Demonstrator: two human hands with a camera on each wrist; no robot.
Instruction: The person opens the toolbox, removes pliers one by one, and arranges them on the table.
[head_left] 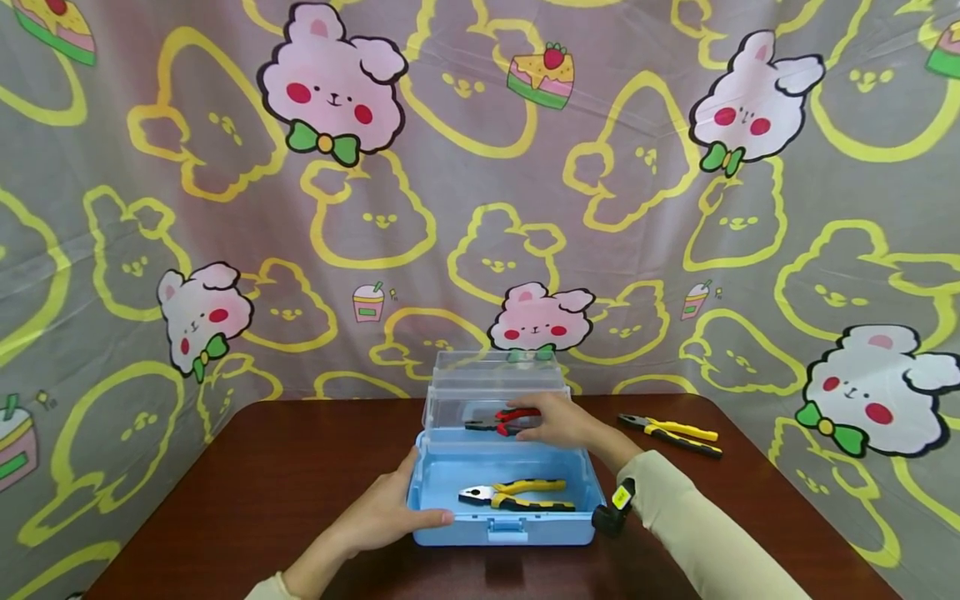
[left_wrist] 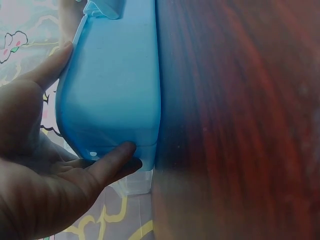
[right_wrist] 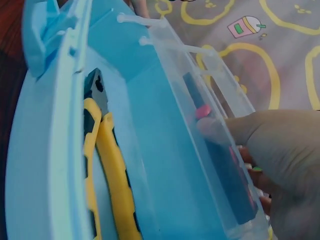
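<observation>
The right hand (head_left: 553, 417) gripped the red pliers (head_left: 502, 427) at the tray (head_left: 441, 410) by the box (head_left: 457, 534)'s back edge; stiff, probably heavyish, they suited a handle hold. The left hand (head_left: 381, 507) held the box's left edge.

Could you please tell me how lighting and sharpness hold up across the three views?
Head: fairly even light, the red-handled pliers readable; left wrist: hazy, with little surface detail on the blue box and soft reddish streaks on the table; right wrist: soft overall, the pliers murky through the clear lid.
</observation>
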